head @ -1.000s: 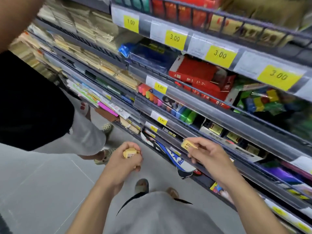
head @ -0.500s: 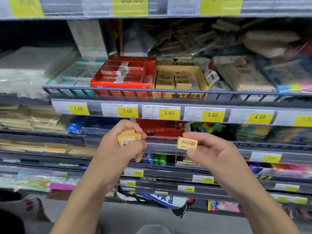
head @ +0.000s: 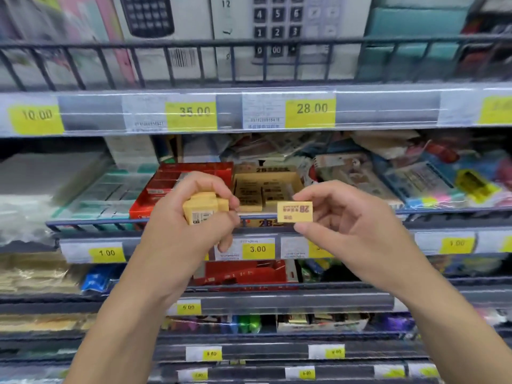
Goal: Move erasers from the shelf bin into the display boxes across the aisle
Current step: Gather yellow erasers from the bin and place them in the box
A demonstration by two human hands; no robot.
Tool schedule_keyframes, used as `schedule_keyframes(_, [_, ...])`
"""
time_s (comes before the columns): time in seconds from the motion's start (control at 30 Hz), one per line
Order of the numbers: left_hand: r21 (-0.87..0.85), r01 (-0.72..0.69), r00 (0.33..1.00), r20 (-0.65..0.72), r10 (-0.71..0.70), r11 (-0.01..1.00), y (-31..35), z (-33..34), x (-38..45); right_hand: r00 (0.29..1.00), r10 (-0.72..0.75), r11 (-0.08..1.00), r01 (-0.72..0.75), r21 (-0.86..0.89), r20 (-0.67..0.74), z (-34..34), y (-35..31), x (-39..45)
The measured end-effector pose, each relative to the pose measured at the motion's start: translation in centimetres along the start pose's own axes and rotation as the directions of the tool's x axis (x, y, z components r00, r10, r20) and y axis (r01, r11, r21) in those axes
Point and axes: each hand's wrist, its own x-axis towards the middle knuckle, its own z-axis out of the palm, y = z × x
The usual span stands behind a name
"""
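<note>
My left hand is closed around a small stack of yellow erasers, held in front of the shelf. My right hand pinches a single yellow eraser marked 2B between thumb and fingers. Just behind both hands, on the middle shelf, stands a yellow display box holding more yellow erasers. A red display box stands to its left, partly hidden by my left hand.
A dark wire rail fronts the shelf with the boxes. Price strips run below each shelf. Calculator boxes fill the shelf above. Loose stationery packets lie right of the yellow box, white and teal packs to the left.
My view has swung from the floor and a person beside me up to the shelf. Both hands rose with their erasers, closer to the yellow box.
</note>
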Motion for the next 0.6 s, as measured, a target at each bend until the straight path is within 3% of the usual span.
schedule_keyframes(0.2, [-0.003,-0.03,1.0,0.006,0.03,1.0,1.2,-0.3,2.0,0.999,0.007,0.945,0.006,-0.326,0.038,-1.9,-0.2,4.7])
schedule_keyframes(0.3, [0.009,-0.029,1.0,0.001,0.029,1.0,1.6,-0.4,2.4,0.993,0.093,0.929,-0.06,-0.366,0.074,-2.2,-0.3,6.8])
schedule_keyframes(0.5, [0.013,0.027,0.999,-0.047,-0.027,1.0,1.5,-0.7,3.0,0.967,0.158,0.841,-0.026,-0.541,0.199,-1.9,-0.5,8.9])
schedule_keyframes(0.6, [0.01,0.052,0.997,-0.063,-0.052,0.999,1.3,-0.8,3.0,0.947,0.184,0.841,-0.013,-0.541,0.263,-1.6,0.1,9.6])
